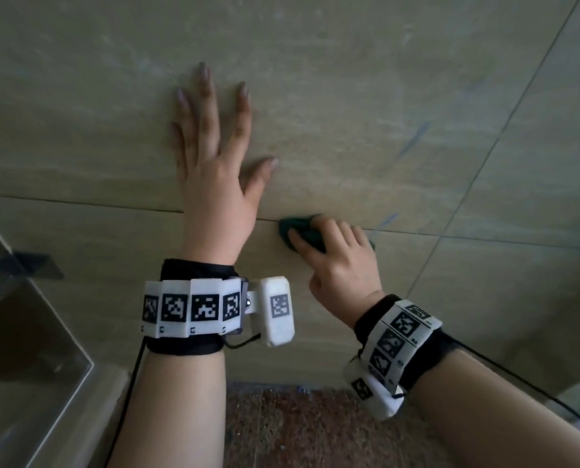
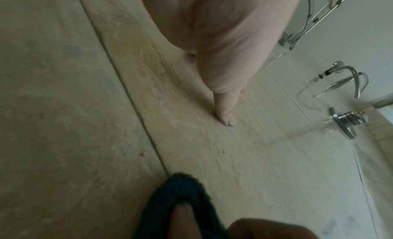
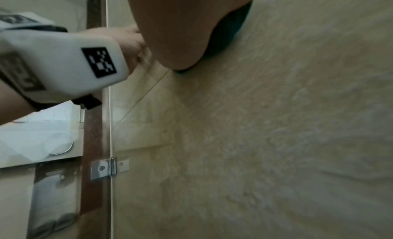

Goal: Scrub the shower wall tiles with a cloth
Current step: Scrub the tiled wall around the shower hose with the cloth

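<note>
At the far left stands a clear glass shower panel (image 1: 35,349) with a shiny metal clip (image 3: 104,168) that joins it to the wall.

Next comes the left hand (image 1: 214,170). It lies flat on the beige stone-look wall tiles (image 1: 366,96). Its fingers (image 1: 207,96) are straight and spread wide, and they hold nothing. The thumb points to the right. The palm sits just above a thin dark grout line (image 1: 79,204) that runs across the wall. A white wristband with black square marks (image 1: 190,309) goes round the left wrist.

Just to the right of the left thumb, and a bit lower, is the small dark green fuzzy cloth (image 1: 302,231). It is pressed on the wall right on the grout line. The right hand (image 1: 339,261) holds it there. The fingers of this hand curl over the cloth and the thumb lies along its near side. In the left wrist view the cloth (image 2: 180,197) wraps round a fingertip and touches the tile.

The right wrist wears another white band with black square marks (image 1: 400,336).

Low between the two arms there is a strip of brown speckled floor (image 1: 298,430).

Far to the right, in the left wrist view, a shiny metal shower tap (image 2: 344,123) and a silver hose (image 2: 357,81) are fixed to the wall.
</note>
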